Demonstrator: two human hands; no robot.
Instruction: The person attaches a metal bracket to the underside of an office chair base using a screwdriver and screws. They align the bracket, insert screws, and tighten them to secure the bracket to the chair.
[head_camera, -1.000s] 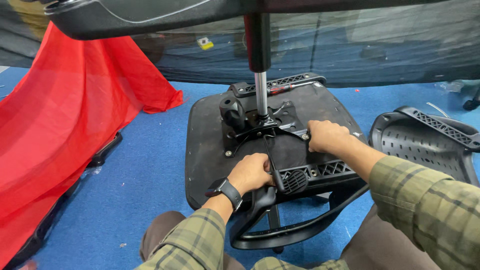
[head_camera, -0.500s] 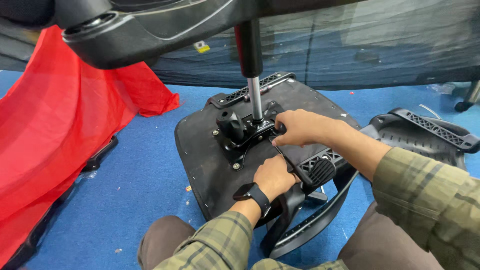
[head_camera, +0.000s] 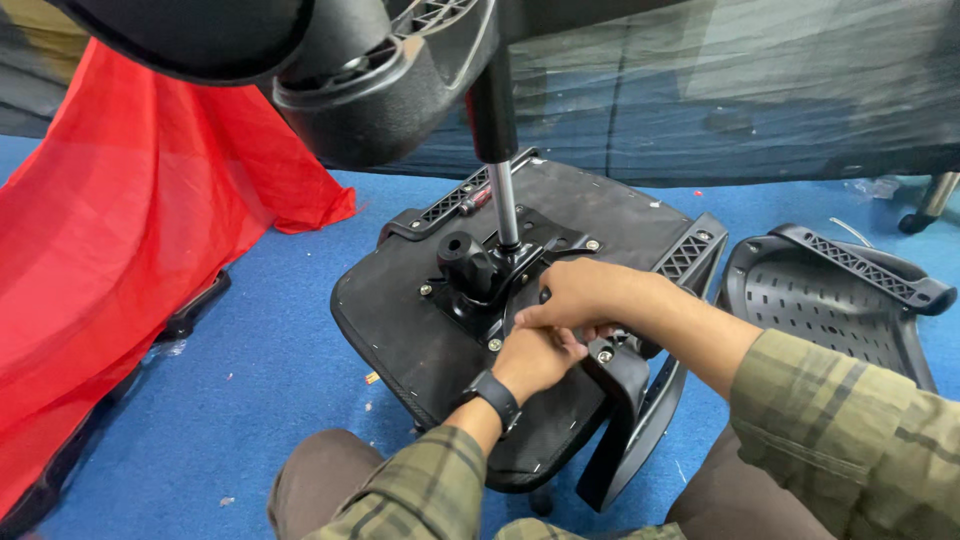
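At the centre of the upturned chair seat (head_camera: 400, 330), the left hand (head_camera: 535, 360) and right hand (head_camera: 580, 295) had closed together, fingers curled on the mechanism plate (head_camera: 500, 275); a second earlier they gripped apart. The gas column (head_camera: 505, 200) rose toward twelve o'clock, red cloth (head_camera: 130, 250) at nine, another shell (head_camera: 830, 300) at three.

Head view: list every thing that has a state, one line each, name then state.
Chair seat: upside down on the blue floor, underside up.
Mechanism plate: bolted onto the seat, bolt heads showing.
Gas cylinder: upright, standing in the mechanism.
Chair base: on top of the cylinder, overhead.
Left hand: closed, on the mechanism's edge.
Right hand: fingers pinched together at the mechanism.
Backrest shell: detached, lying on the floor.
Red cloth: draped.
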